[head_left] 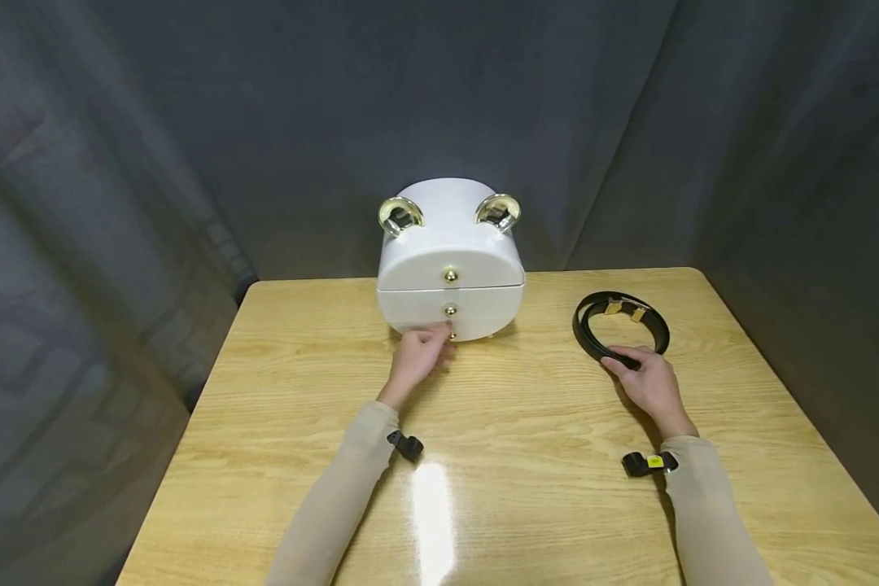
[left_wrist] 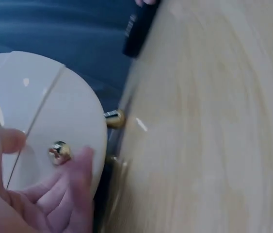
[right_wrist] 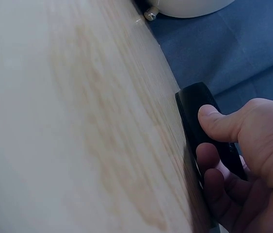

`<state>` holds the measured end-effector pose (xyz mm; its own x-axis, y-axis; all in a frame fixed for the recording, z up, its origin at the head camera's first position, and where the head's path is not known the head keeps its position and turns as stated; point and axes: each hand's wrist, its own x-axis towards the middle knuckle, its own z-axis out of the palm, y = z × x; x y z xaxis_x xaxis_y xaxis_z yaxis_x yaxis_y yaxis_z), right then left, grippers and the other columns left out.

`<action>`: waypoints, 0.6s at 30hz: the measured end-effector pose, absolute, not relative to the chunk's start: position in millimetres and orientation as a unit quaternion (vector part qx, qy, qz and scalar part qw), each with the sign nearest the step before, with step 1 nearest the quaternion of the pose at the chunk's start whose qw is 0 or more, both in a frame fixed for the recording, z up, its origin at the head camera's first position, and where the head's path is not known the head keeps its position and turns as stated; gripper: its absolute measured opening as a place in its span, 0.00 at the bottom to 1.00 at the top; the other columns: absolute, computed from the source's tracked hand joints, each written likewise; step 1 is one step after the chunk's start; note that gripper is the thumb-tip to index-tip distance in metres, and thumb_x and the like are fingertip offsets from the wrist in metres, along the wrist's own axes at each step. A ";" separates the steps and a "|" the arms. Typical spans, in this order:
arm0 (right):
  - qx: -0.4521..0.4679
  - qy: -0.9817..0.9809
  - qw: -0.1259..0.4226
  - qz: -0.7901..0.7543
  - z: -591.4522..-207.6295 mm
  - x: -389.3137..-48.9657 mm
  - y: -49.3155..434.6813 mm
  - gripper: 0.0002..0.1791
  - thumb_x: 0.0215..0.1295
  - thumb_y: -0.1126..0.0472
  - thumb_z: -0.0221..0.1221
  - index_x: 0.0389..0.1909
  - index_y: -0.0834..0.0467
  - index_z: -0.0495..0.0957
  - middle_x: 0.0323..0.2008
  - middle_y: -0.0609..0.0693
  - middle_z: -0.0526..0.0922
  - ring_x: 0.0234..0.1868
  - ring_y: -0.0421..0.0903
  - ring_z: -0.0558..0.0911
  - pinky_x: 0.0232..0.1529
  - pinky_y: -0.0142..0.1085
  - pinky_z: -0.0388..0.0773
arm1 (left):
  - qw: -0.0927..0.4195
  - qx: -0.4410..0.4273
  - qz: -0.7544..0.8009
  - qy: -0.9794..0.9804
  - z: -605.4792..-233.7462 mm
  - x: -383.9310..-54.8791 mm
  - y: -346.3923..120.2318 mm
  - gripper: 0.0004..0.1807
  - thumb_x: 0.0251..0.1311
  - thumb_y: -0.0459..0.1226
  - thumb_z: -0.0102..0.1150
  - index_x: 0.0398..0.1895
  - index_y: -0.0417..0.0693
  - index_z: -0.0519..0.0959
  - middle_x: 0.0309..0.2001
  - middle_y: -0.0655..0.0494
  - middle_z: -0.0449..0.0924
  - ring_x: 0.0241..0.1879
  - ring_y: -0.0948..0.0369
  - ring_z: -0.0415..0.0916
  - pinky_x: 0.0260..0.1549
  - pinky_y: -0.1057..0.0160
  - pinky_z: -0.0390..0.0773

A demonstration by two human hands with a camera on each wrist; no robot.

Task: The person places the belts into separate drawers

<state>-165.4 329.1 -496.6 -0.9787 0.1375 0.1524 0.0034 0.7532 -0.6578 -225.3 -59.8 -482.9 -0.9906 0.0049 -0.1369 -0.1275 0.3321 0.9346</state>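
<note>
A white rounded box with a seam across its front, gold ear-shaped trims and gold knobs stands at the back of the table. My left hand is at its lower front. In the left wrist view the thumb and fingers are spread apart near the lower gold knob, without closing on it. Whether a fingertip touches the box is unclear. To the right lies a coiled black belt with gold buckle parts. My right hand grips its near side, thumb on top and fingers curled beneath.
The wooden table has its back edge just behind the box. A dark grey curtain hangs behind and at both sides. Small gold feet hold the box off the tabletop. Each wrist wears a small black camera.
</note>
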 end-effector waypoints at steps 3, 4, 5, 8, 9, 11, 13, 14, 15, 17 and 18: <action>-0.039 -0.932 0.097 0.348 -497.5 -165.4 331.2 0.22 0.76 0.54 0.65 0.61 0.67 0.84 0.58 0.72 0.83 0.62 0.73 0.79 0.63 0.66 0.73 | 0.129 -0.063 0.671 0.727 -479.1 -218.9 -55.6 0.31 0.75 0.57 0.56 0.60 0.39 0.83 0.49 0.41 0.91 0.31 0.58 0.91 0.22 0.64 0.85; -0.039 -0.932 0.098 0.348 -497.9 -165.3 331.3 0.22 0.76 0.54 0.65 0.61 0.67 0.84 0.58 0.73 0.83 0.62 0.73 0.79 0.63 0.66 0.73 | 0.139 -0.068 0.687 0.710 -480.0 -217.1 -54.3 0.31 0.76 0.55 0.55 0.64 0.38 0.80 0.52 0.39 0.90 0.33 0.57 0.91 0.24 0.64 0.87; -0.038 -0.931 0.098 0.349 -498.3 -165.3 331.1 0.22 0.76 0.54 0.65 0.60 0.67 0.84 0.58 0.73 0.83 0.62 0.73 0.79 0.63 0.66 0.73 | 0.144 -0.073 0.699 0.697 -480.6 -214.9 -52.6 0.30 0.78 0.54 0.54 0.66 0.38 0.78 0.54 0.38 0.89 0.33 0.58 0.91 0.25 0.64 0.88; -0.036 -0.931 0.096 0.350 -500.1 -165.6 330.2 0.22 0.76 0.54 0.65 0.61 0.67 0.84 0.57 0.72 0.83 0.62 0.73 0.79 0.64 0.66 0.73 | 0.128 -0.090 0.726 0.669 -485.0 -208.2 -46.2 0.26 0.80 0.49 0.51 0.67 0.38 0.74 0.58 0.38 0.87 0.33 0.61 0.91 0.27 0.64 0.88; -0.035 -0.931 0.096 0.351 -500.5 -165.7 329.8 0.22 0.76 0.54 0.65 0.61 0.67 0.84 0.57 0.72 0.83 0.62 0.73 0.79 0.63 0.66 0.73 | 0.118 -0.096 0.738 0.658 -486.3 -206.2 -43.9 0.24 0.80 0.48 0.51 0.65 0.38 0.74 0.59 0.38 0.87 0.32 0.62 0.91 0.27 0.65 0.88; -0.032 -0.931 0.096 0.351 -500.8 -165.9 329.2 0.22 0.77 0.54 0.65 0.60 0.67 0.84 0.57 0.72 0.84 0.61 0.73 0.79 0.63 0.66 0.73 | 0.091 -0.108 0.761 0.633 -488.5 -203.1 -39.3 0.20 0.80 0.47 0.51 0.60 0.40 0.73 0.60 0.38 0.87 0.30 0.63 0.91 0.25 0.65 0.88; -0.030 -0.930 0.100 0.353 -500.4 -166.0 329.0 0.22 0.77 0.54 0.65 0.60 0.67 0.84 0.56 0.72 0.84 0.61 0.73 0.80 0.62 0.66 0.74 | 0.063 -0.113 0.783 0.608 -491.8 -201.3 -35.3 0.17 0.80 0.47 0.53 0.56 0.43 0.73 0.59 0.38 0.87 0.28 0.64 0.90 0.24 0.66 0.87; -0.029 -0.929 0.102 0.354 -500.0 -166.1 329.1 0.22 0.76 0.54 0.65 0.60 0.67 0.84 0.56 0.72 0.84 0.60 0.73 0.80 0.62 0.66 0.74 | 0.051 -0.111 0.790 0.601 -493.1 -200.7 -33.4 0.16 0.79 0.47 0.53 0.55 0.44 0.74 0.59 0.38 0.87 0.27 0.64 0.90 0.23 0.67 0.86; -0.029 -0.929 0.104 0.355 -499.5 -166.0 329.2 0.22 0.76 0.54 0.65 0.60 0.67 0.84 0.56 0.72 0.84 0.60 0.73 0.80 0.62 0.66 0.74 | 0.043 -0.109 0.795 0.595 -494.8 -200.7 -31.6 0.16 0.79 0.47 0.55 0.55 0.45 0.75 0.58 0.39 0.87 0.26 0.65 0.89 0.22 0.67 0.86; -0.030 -0.928 0.105 0.357 -498.9 -165.7 329.7 0.22 0.76 0.55 0.65 0.60 0.67 0.84 0.56 0.72 0.84 0.60 0.73 0.80 0.62 0.67 0.74 | 0.030 -0.104 0.802 0.587 -497.9 -200.9 -28.4 0.17 0.78 0.48 0.57 0.57 0.45 0.79 0.57 0.39 0.88 0.24 0.66 0.88 0.20 0.68 0.84; -0.031 -0.927 0.105 0.358 -498.8 -165.5 330.1 0.22 0.76 0.54 0.65 0.60 0.67 0.84 0.56 0.72 0.84 0.61 0.73 0.80 0.62 0.67 0.74 | 0.026 -0.104 0.804 0.585 -499.4 -201.4 -27.2 0.18 0.77 0.48 0.58 0.58 0.46 0.81 0.56 0.40 0.89 0.23 0.66 0.87 0.18 0.69 0.82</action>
